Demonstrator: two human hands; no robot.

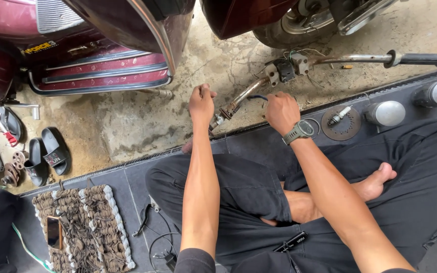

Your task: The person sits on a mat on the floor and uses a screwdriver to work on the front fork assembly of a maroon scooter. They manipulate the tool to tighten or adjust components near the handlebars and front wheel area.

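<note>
Chrome handlebar, pulled off a bike and lying across the concrete floor, is what's being worked on, with its black rubber grip pointing off to the right and a messy switch cluster with loose wires sitting near the middle. Person is sitting cross-legged on a dark mat, bare foot sticking out on the right. Left hand is closing into a fist just beside the near, lower end of the bar, and it's looking like it's gripping something small there, though I can't really tell what. Right hand, with a grey-green watch on the wrist, is curling its fingers around a thin dark wire coming out of the bar. Right of that hand, a round metal disc is lying on the mat with a spark plug resting on top, and two rounded grey lamp-like parts are sitting further right. Maroon scooter bodywork is filling the top left, a tyre is showing at the top. Black sandals are lying on the floor at the left, and a phone is resting on a woven rag rug at bottom left.
</note>
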